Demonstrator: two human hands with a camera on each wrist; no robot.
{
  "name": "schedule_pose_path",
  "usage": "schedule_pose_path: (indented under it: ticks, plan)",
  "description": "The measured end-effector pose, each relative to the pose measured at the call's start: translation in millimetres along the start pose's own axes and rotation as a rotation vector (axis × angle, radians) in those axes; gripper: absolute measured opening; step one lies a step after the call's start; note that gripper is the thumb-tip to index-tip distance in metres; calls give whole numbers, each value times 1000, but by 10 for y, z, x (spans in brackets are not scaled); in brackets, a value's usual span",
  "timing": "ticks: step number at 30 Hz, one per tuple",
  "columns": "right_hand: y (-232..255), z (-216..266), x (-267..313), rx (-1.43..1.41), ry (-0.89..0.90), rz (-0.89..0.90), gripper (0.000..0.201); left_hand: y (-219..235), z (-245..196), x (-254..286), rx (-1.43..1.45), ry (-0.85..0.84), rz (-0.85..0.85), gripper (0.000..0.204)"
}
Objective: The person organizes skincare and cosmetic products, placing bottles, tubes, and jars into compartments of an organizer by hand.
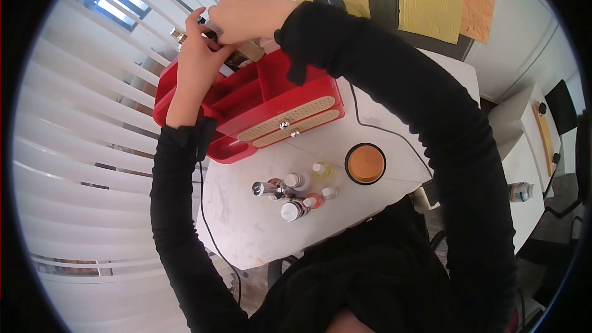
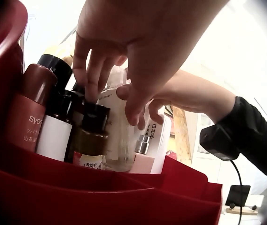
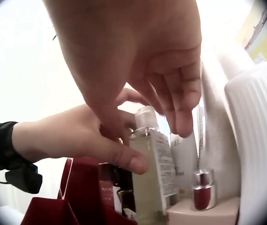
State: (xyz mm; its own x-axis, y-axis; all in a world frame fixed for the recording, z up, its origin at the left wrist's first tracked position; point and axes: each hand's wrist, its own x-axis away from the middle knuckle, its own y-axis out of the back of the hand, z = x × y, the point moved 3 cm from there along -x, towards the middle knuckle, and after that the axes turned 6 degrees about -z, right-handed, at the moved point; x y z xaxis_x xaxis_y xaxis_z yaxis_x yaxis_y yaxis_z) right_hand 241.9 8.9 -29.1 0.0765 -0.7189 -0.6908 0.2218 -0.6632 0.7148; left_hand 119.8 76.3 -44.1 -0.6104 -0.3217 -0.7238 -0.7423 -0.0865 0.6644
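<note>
Left grip (image 1: 197,58) arches over the bottles, thumb and fingers parted, its thumb lying across a clear labelled bottle (image 3: 146,197); from my end I cannot tell whether it pinches it. Right grip (image 1: 253,17) spreads above the same bottle, fingers loosely extended, with a gap I can see between them and the cap. That bottle stands roughly upright behind a wall of the red organizer (image 1: 271,113), near an amber black-capped bottle (image 2: 93,143) and a reddish-brown bottle (image 2: 26,117). Nearer me on the bench (image 1: 234,234) stand several small bottles (image 1: 296,181).
</note>
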Motion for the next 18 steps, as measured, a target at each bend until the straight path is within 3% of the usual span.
schedule_pose_path:
  ticks: [3, 5, 8, 9, 11, 18]
  plan:
    - [5, -64, 5, -81, -72, 2, 36, 92, -21, 53, -16, -118, -97, 70]
    - [-39, -102, 17, -114, -123, 19, 36, 111, 19, 101, -154, -95, 62, 51]
    - [-45, -89, 8, -107, -64, -94, 37, 75, -12, 134, -217, -105, 150, 38]
    - [-59, -85, -5, -77, -40, -65, 38, 71, 6, 133, -219, -103, 149, 38]
    - [-100, -106, -15, -46, -17, -33, 39, 32, 8, 127, -185, -273, 106, 32]
    - [-6, -22, 112, -107, 67, -142, 41, 45, 88, -17, -200, -275, 170, 25]
